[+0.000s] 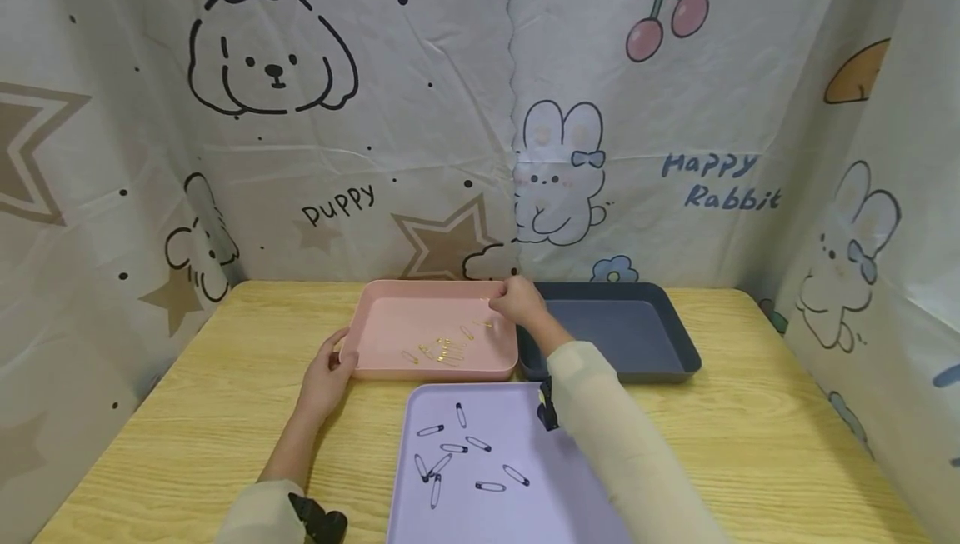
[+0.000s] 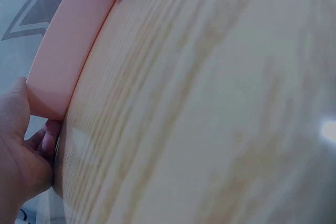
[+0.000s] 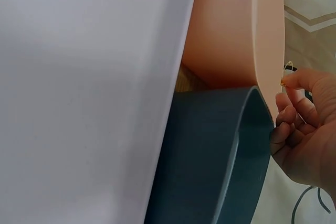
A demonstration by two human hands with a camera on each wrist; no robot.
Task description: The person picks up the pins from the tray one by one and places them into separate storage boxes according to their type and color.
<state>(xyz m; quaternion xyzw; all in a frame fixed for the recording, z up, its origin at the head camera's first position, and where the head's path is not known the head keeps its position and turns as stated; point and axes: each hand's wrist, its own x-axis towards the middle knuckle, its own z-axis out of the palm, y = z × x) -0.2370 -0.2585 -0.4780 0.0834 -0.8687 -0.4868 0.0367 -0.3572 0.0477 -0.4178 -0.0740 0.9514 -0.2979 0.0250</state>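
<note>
My left hand (image 1: 327,379) grips the near left corner of a pink tray (image 1: 390,319), thumb at its rim and fingers around the outer wall. Inside lie several gold safety pins (image 1: 450,352), most of them bunched near the front. Over the tray's far right corner is my right hand (image 1: 519,302). Between thumb and forefinger it pinches a gold safety pin (image 3: 286,73), which shows in the right wrist view, its other fingers curled in. In the left wrist view the pink wall (image 2: 65,51) meets the left hand's thumb.
A dark blue tray (image 1: 618,336) stands right beside the pink one, under the right forearm. Nearer me, a lavender tray (image 1: 540,486) holds several black-headed safety pins (image 1: 453,448). All stand on a wooden table (image 1: 765,427) with a printed curtain (image 1: 442,127) behind.
</note>
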